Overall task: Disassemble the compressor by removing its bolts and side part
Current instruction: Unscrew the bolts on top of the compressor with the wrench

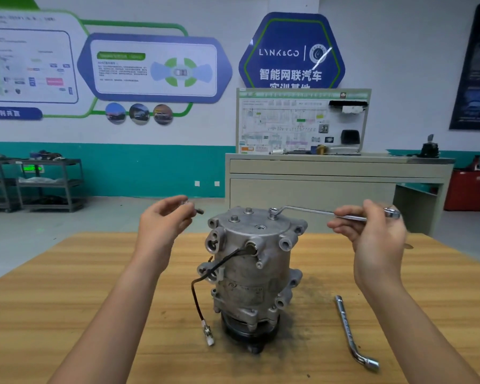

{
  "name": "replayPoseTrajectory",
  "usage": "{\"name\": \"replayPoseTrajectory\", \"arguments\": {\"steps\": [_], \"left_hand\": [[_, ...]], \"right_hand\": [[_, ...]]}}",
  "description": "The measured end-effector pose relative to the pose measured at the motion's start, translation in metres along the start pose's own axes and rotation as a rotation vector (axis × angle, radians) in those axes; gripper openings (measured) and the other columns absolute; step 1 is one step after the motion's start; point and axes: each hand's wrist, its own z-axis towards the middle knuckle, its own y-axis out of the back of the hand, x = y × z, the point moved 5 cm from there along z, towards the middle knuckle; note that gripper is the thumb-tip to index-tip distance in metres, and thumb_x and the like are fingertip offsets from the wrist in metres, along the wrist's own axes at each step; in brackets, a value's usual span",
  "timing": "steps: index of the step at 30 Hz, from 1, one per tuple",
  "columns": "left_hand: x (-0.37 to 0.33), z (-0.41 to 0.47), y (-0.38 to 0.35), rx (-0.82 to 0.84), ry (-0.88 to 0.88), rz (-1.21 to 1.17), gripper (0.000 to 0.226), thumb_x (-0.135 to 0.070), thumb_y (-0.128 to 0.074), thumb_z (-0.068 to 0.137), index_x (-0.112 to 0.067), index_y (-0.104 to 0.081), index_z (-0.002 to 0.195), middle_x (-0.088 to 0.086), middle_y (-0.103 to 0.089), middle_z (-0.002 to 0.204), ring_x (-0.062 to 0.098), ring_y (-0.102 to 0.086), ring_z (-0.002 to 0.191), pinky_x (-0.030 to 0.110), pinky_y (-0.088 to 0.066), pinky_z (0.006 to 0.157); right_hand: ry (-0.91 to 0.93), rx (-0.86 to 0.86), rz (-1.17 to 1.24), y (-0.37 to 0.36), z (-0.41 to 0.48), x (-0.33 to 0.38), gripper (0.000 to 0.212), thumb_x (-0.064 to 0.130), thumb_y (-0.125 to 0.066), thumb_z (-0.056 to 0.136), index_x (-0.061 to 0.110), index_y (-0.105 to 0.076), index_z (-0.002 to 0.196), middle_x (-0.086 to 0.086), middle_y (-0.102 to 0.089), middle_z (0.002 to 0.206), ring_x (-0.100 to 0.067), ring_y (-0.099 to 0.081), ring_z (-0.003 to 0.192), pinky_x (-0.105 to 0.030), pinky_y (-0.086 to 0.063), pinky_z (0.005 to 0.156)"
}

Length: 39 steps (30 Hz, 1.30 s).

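Left hand [164, 221] round a loose bolt [199, 210], right hand [372, 234] round the wrench [308, 210] atop upright grey compressor [250, 275].

1. Wooden table [67, 314], light grain.
2. Compressor [250, 278] stands upright at its middle, on a dark grime smear [308, 300].
3. Its white connector [209, 335] rests left of the base.
4. L-shaped socket wrench [349, 331] lies to the right.

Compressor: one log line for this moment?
left hand: pinches loose bolt | right hand: holds wrench on top bolt | compressor: upright
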Motion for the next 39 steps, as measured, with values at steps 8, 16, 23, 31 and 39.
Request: {"name": "replayPoseTrajectory", "arguments": {"steps": [8, 16, 23, 31, 39], "left_hand": [[0.083, -0.006, 0.095, -0.046, 0.032, 0.61, 0.009, -0.002, -0.065, 0.084, -0.006, -0.069, 0.092, 0.006, -0.07, 0.085, 0.017, -0.066, 0.084, 0.018, -0.049, 0.067], [0.129, -0.016, 0.123, 0.21, -0.025, 1.255, 0.014, -0.017, -0.064, 0.085, -0.025, -0.072, 0.093, -0.01, -0.071, 0.1, 0.01, -0.063, 0.097, 0.019, -0.04, 0.073], [0.126, -0.014, 0.115, 0.142, 0.006, 1.201, 0.025, -0.021, -0.065, 0.086, -0.02, -0.067, 0.111, 0.0, -0.066, 0.117, 0.019, -0.058, 0.111, 0.024, -0.039, 0.081], [0.015, -0.038, -0.024, 0.117, -0.296, 0.41, 0.032, -0.034, -0.053, 0.091, -0.031, -0.051, 0.122, -0.017, -0.052, 0.117, -0.002, -0.047, 0.111, 0.014, -0.036, 0.087], [0.014, -0.035, -0.05, 0.067, -0.307, 0.477, 0.031, -0.028, -0.06, 0.088, -0.018, -0.062, 0.118, -0.018, -0.05, 0.115, -0.003, -0.046, 0.106, 0.011, -0.038, 0.09]], "right_hand": [[0.06, 0.048, -0.017, 0.0, -0.013, 0.003, 0.03, 0.006, -0.038, 0.094, 0.014, -0.047, 0.067, 0.0, -0.065, 0.058, -0.013, -0.061, 0.047, -0.018, -0.049, 0.048], [0.051, 0.016, -0.006, 0.006, -0.012, -0.007, 0.019, 0.01, -0.038, 0.095, 0.013, -0.042, 0.076, 0.0, -0.066, 0.061, -0.015, -0.062, 0.049, -0.019, -0.049, 0.048], [0.021, 0.021, -0.013, 0.01, -0.008, -0.01, 0.021, 0.014, -0.038, 0.094, 0.013, -0.045, 0.075, 0.0, -0.067, 0.063, -0.016, -0.063, 0.05, -0.02, -0.051, 0.051], [0.086, 0.093, -0.106, -0.012, -0.01, 0.013, 0.06, 0.031, -0.029, 0.097, 0.04, -0.065, 0.051, 0.002, -0.067, 0.058, -0.016, -0.067, 0.059, -0.023, -0.056, 0.058], [0.023, 0.057, -0.131, -0.014, 0.0, 0.015, 0.061, 0.028, -0.03, 0.099, 0.03, -0.063, 0.047, 0.001, -0.067, 0.057, -0.02, -0.068, 0.058, -0.023, -0.055, 0.054]]}}
